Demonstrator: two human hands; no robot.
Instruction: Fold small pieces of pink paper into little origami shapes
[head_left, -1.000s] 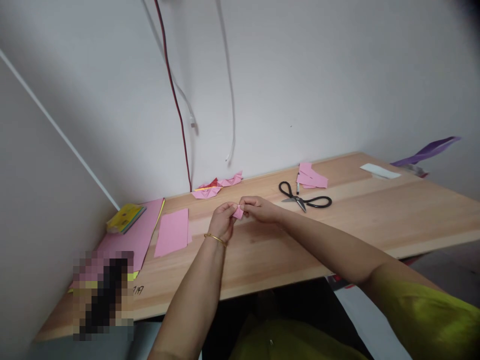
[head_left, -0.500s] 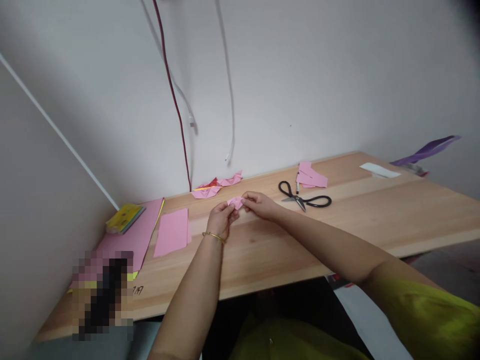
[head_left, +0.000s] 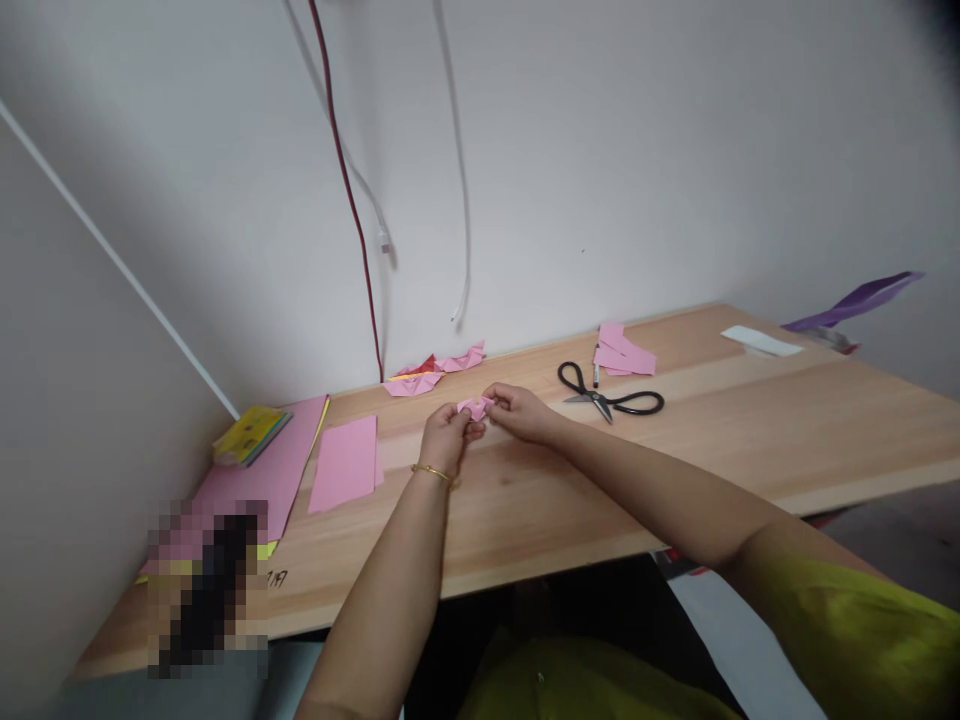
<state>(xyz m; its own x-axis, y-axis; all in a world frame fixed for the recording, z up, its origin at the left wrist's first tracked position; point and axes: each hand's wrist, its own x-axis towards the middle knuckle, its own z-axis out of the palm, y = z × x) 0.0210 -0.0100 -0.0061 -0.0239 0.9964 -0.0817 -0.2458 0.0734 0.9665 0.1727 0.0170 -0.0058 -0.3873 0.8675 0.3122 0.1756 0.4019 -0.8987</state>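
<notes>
A small folded piece of pink paper [head_left: 474, 408] is held between my two hands above the wooden table [head_left: 570, 500]. My left hand [head_left: 448, 436] pinches its left side, thumb on top and fingers underneath. At its right side, my right hand [head_left: 516, 411] grips the edge between thumb and fingertips. Just behind them lie several folded pink paper pieces [head_left: 414, 385], with bits of red and yellow among them. Scissors with black handles [head_left: 600, 400] rest on the table to the right of my right hand, blades partly spread.
Pink paper sheets [head_left: 345, 465] lie left of my hands. Further left, a yellow packet [head_left: 250, 435] sits on larger pink sheets [head_left: 292, 480]. Pink offcuts [head_left: 626, 355] and a marker [head_left: 597, 368] are behind the scissors; a white strip [head_left: 761, 341] lies far right. Cables [head_left: 349, 190] hang along the wall.
My left hand has shifted slightly to the right, and the pink paper has turned a little between my fingers. Everything on the table stays where it was.
</notes>
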